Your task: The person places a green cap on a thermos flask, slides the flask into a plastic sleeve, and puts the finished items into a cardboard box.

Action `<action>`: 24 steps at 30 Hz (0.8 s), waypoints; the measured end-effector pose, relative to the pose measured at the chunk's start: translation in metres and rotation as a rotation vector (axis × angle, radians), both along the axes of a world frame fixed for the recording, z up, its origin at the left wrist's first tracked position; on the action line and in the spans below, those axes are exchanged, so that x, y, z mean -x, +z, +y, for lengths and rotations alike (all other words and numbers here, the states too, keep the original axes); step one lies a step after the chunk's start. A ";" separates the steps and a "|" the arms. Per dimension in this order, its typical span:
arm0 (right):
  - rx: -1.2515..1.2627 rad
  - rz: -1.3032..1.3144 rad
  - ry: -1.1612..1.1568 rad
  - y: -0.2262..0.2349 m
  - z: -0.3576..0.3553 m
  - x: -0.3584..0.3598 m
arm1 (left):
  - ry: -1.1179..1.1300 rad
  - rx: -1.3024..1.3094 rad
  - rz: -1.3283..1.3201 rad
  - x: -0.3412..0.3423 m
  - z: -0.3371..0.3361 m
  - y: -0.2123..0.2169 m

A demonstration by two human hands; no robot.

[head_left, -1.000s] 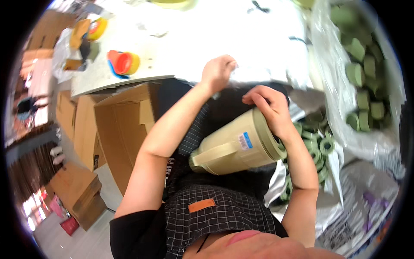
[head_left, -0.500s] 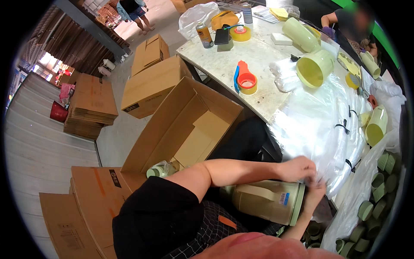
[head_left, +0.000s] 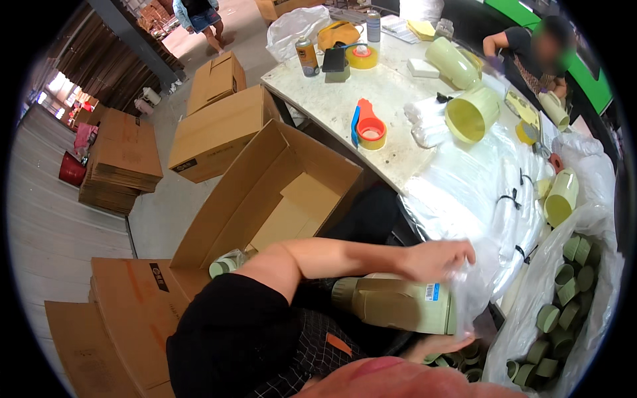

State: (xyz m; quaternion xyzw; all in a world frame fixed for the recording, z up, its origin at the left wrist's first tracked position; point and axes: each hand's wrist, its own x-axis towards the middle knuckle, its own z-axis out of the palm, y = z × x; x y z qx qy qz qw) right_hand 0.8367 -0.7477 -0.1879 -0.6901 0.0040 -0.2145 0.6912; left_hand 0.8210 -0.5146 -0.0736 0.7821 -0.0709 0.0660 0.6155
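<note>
Across my lap lies an olive-green plastic jug (head_left: 398,308) with a handle and a small blue-and-white label, its narrower end toward the left. A clear plastic bag (head_left: 472,295) hangs at the jug's wide right end and seems to cover its edge. My left hand (head_left: 446,259), above the jug, pinches the bag's upper edge with bent fingers. Below, my right hand (head_left: 443,345) has its fingertips closed at the bag's lower edge; the jug partly hides this hand. A stack of flat clear bags (head_left: 458,199) lies on the table just beyond my left hand.
An open carton (head_left: 225,192) at my left holds a bagged jug (head_left: 225,265). The white table (head_left: 332,109) carries a red tape dispenser (head_left: 371,126), a spray can (head_left: 306,56) and green jug bodies (head_left: 472,114). A plastic-lined bin of green caps (head_left: 564,318) stands right. A co-worker (head_left: 531,60) sits far right.
My hands, close together before, have spread apart up and down with the clear bag stretched between them. The bag now reaches the jug's right end. The whole view has shifted slightly.
</note>
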 end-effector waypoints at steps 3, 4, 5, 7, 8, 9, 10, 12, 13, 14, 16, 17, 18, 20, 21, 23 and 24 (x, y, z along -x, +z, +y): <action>-0.428 0.275 0.601 -0.005 -0.002 0.038 | 0.117 -0.388 -0.143 0.072 0.002 0.033; -0.512 0.386 0.847 -0.017 -0.005 0.051 | 0.240 -0.459 -0.082 0.093 0.008 0.018; -0.257 0.454 0.822 -0.009 0.009 0.073 | 0.376 -0.507 0.010 0.123 0.012 -0.003; -0.178 0.538 0.683 -0.020 0.019 0.112 | 0.407 -0.395 0.023 0.170 0.029 -0.025; 0.310 0.416 0.712 -0.019 0.026 0.119 | 0.488 -0.429 -0.025 0.186 0.020 -0.047; 0.129 0.515 0.831 -0.018 0.033 0.131 | 0.517 -0.374 0.053 0.203 0.014 -0.067; 0.596 0.454 1.015 0.000 0.033 0.125 | 0.595 -0.322 0.142 0.212 0.005 -0.077; 0.580 0.692 1.220 0.035 0.064 0.110 | 0.718 -0.314 0.136 0.198 0.005 -0.067; 0.553 0.604 1.301 0.037 0.068 0.100 | 0.765 -0.142 0.041 0.193 0.012 -0.060; 0.514 0.512 1.374 0.041 0.079 0.095 | 0.932 -0.222 -0.108 0.191 0.016 -0.064; 0.483 0.572 1.504 0.067 0.105 0.104 | 1.256 -0.288 -0.098 0.215 0.041 -0.071; 0.457 0.594 1.575 0.082 0.127 0.110 | 1.391 -0.178 -0.053 0.234 0.063 -0.070; 0.454 0.588 1.708 0.090 0.149 0.119 | 1.390 0.161 -0.044 0.264 0.091 -0.079; 0.438 0.566 1.901 0.101 0.186 0.131 | 1.466 0.700 0.161 0.307 0.144 -0.126; 0.475 0.524 1.965 0.097 0.196 0.137 | 1.194 0.484 0.298 0.352 0.180 -0.188; 0.546 0.618 1.909 0.085 0.203 0.143 | 1.137 0.205 0.798 0.389 0.180 -0.257; 0.580 0.660 1.873 0.079 0.207 0.147 | 1.096 0.075 0.981 0.401 0.169 -0.287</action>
